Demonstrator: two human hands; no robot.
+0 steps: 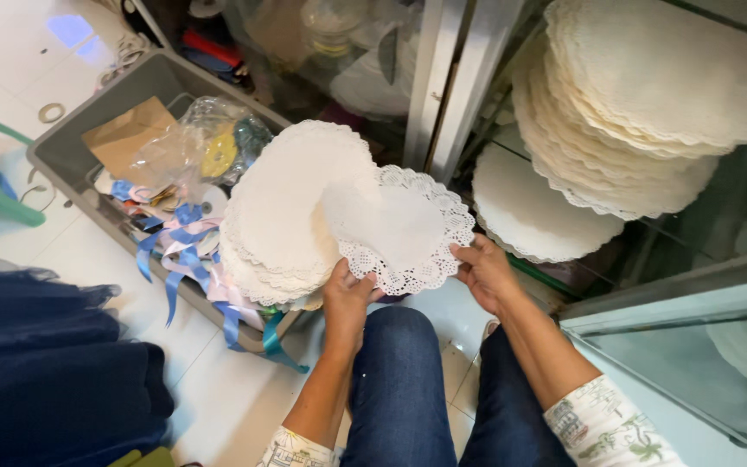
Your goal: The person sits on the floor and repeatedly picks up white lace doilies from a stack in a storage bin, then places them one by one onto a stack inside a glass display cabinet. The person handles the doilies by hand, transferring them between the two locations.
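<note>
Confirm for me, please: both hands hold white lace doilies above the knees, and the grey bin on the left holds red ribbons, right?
Not quite: the head view shows blue ribbons in the grey bin, not red. The left hand and right hand do hold white doilies.

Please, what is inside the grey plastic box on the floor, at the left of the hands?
The grey box holds blue ribbons, a brown paper envelope and a clear bag with yellowish contents. The doily stack in the left hand hides the box's right part.
</note>
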